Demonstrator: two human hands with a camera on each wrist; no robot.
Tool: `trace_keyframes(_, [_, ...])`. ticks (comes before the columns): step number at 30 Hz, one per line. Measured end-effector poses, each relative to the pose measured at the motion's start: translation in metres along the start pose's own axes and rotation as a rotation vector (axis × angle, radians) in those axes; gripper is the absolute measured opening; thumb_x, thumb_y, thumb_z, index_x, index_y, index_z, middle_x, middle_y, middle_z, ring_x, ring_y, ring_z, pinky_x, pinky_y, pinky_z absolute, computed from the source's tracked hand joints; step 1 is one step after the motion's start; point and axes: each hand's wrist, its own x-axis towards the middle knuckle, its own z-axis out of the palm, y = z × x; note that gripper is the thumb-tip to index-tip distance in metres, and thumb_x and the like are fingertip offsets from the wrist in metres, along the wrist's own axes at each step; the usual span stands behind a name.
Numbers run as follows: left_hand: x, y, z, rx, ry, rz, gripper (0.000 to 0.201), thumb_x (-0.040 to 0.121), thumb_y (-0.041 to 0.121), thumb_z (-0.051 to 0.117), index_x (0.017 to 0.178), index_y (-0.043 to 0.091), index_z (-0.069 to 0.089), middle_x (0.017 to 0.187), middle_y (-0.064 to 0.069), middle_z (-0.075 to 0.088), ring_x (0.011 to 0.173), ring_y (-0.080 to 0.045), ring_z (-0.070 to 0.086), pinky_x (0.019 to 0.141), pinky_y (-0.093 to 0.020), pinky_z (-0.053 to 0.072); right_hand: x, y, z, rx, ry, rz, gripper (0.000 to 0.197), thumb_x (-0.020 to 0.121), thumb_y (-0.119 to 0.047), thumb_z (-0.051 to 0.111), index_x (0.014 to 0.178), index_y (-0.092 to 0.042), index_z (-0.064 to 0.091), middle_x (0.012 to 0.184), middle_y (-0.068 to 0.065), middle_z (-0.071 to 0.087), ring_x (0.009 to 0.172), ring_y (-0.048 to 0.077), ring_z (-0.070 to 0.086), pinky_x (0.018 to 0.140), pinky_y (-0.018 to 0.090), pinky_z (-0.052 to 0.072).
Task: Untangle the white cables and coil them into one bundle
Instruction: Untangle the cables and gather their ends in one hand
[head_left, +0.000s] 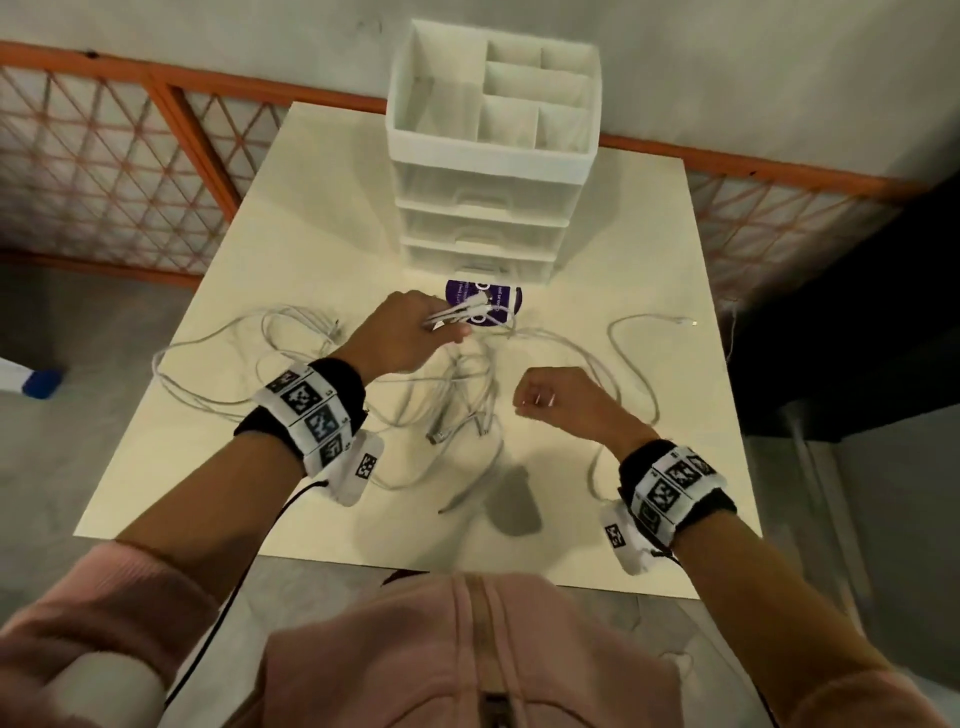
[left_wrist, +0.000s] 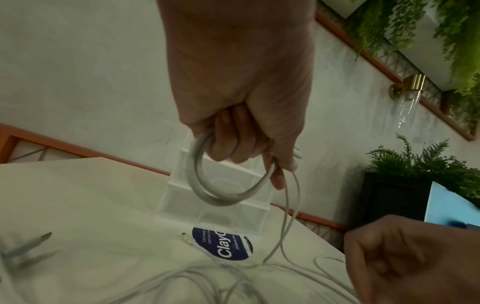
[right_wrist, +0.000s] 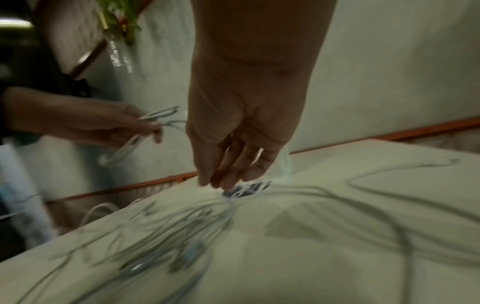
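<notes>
Several white cables (head_left: 457, 400) lie tangled on the cream table (head_left: 623, 234), blurred in the right wrist view (right_wrist: 182, 236). My left hand (head_left: 410, 332) is raised over the far middle of the tangle. It grips a small coiled loop of cable (left_wrist: 223, 197), with the plug ends sticking out past the thumb (head_left: 475, 312). From the loop a strand hangs down to the pile. My right hand (head_left: 556, 397) hovers to the right of the tangle. Its fingers (right_wrist: 233, 164) hang loosely curled and hold nothing. One cable (head_left: 639, 332) loops away to the right.
A white drawer unit (head_left: 488, 156) with an open divided top stands at the table's far edge. A purple round card (head_left: 493, 306) lies just before it, under the cables. An orange lattice fence (head_left: 104, 171) runs behind. The table's near edge is close to my body.
</notes>
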Motion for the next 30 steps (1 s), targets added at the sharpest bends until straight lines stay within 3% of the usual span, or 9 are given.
trace_keyframes(2, [-0.002, -0.003, 0.004, -0.023, 0.001, -0.007, 0.024, 0.086, 0.034, 0.066, 0.067, 0.019, 0.062, 0.051, 0.008, 0.045, 0.047, -0.003, 0.045, 0.050, -0.009, 0.033, 0.008, -0.009, 0.026, -0.013, -0.263, -0.019, 0.015, 0.075, -0.010, 0.075, 0.089, -0.011, 0.069, 0.085, 0.007, 0.064, 0.068, 0.010, 0.053, 0.063, 0.015, 0.042])
trace_keyframes(4, [-0.007, -0.005, 0.009, -0.051, 0.005, -0.031, 0.026, 0.083, 0.037, 0.069, 0.071, 0.015, 0.063, 0.050, 0.006, 0.042, 0.045, 0.001, 0.045, 0.050, -0.009, 0.034, 0.013, -0.007, 0.052, -0.132, -0.412, -0.049, 0.021, 0.074, -0.014, 0.077, 0.094, -0.013, 0.070, 0.089, 0.001, 0.057, 0.074, 0.008, 0.051, 0.068, 0.015, 0.042])
trace_keyframes(8, [-0.019, -0.016, 0.017, -0.089, 0.011, -0.069, 0.032, 0.083, 0.041, 0.067, 0.071, 0.013, 0.060, 0.052, 0.004, 0.044, 0.047, -0.002, 0.044, 0.051, -0.010, 0.034, 0.015, 0.005, 0.069, -0.263, -0.470, -0.068, 0.012, 0.074, -0.012, 0.073, 0.086, -0.011, 0.073, 0.084, -0.003, 0.047, 0.083, 0.019, 0.053, 0.076, 0.036, 0.048])
trace_keyframes(12, [-0.025, -0.017, 0.015, -0.136, 0.012, -0.024, 0.045, 0.090, 0.044, 0.056, 0.074, 0.002, 0.052, 0.060, 0.001, 0.044, 0.057, -0.012, 0.041, 0.052, -0.016, 0.030, 0.017, -0.009, 0.035, -0.112, -0.482, -0.017, 0.015, 0.073, -0.007, 0.075, 0.087, -0.007, 0.073, 0.076, -0.014, 0.053, 0.068, -0.001, 0.051, 0.065, 0.010, 0.039])
trace_keyframes(14, [-0.028, -0.013, 0.012, -0.194, 0.017, -0.016, 0.048, 0.094, 0.045, 0.048, 0.078, 0.000, 0.046, 0.064, -0.001, 0.039, 0.058, -0.010, 0.037, 0.054, -0.018, 0.028, 0.016, -0.023, 0.007, 0.043, -0.489, -0.009, 0.013, 0.075, -0.007, 0.074, 0.086, -0.012, 0.071, 0.077, -0.014, 0.063, 0.066, -0.006, 0.056, 0.068, 0.008, 0.042])
trace_keyframes(17, [-0.031, -0.004, 0.010, -0.444, -0.030, -0.067, 0.052, 0.096, 0.055, 0.034, 0.083, 0.006, 0.047, 0.064, 0.006, 0.032, 0.053, -0.006, 0.033, 0.058, -0.025, 0.030, 0.010, -0.045, -0.031, 0.233, -0.352, -0.044, 0.010, 0.082, -0.008, 0.069, 0.085, -0.017, 0.064, 0.078, -0.012, 0.068, 0.072, 0.002, 0.060, 0.072, 0.016, 0.044])
trace_keyframes(22, [-0.016, 0.028, 0.007, -0.658, -0.068, -0.016, 0.050, 0.091, 0.065, 0.016, 0.079, 0.022, 0.039, 0.066, 0.010, 0.022, 0.057, -0.009, 0.020, 0.057, -0.027, 0.023, -0.003, -0.060, -0.065, 0.459, -0.006, 0.003, 0.008, 0.092, -0.015, 0.057, 0.089, -0.010, 0.050, 0.082, 0.006, 0.072, 0.058, 0.013, 0.058, 0.054, 0.019, 0.040])
trace_keyframes(26, [-0.016, 0.035, 0.014, -0.634, -0.066, 0.009, 0.031, 0.098, 0.054, 0.025, 0.083, 0.031, 0.041, 0.066, 0.014, 0.032, 0.054, -0.001, 0.033, 0.063, -0.022, 0.033, 0.002, -0.067, -0.058, 0.455, 0.091, 0.030, 0.012, 0.087, -0.019, 0.065, 0.084, -0.012, 0.057, 0.077, 0.004, 0.076, 0.042, 0.014, 0.051, 0.044, 0.020, 0.033])
trace_keyframes(30, [-0.012, 0.044, 0.024, -0.597, -0.099, 0.037, 0.035, 0.098, 0.049, 0.031, 0.093, 0.016, 0.043, 0.069, 0.015, 0.039, 0.054, 0.002, 0.039, 0.062, -0.021, 0.034, 0.006, -0.082, -0.053, 0.508, 0.203, 0.013, 0.014, 0.087, -0.013, 0.064, 0.087, 0.000, 0.060, 0.072, 0.007, 0.071, 0.040, 0.007, 0.053, 0.043, 0.012, 0.036])
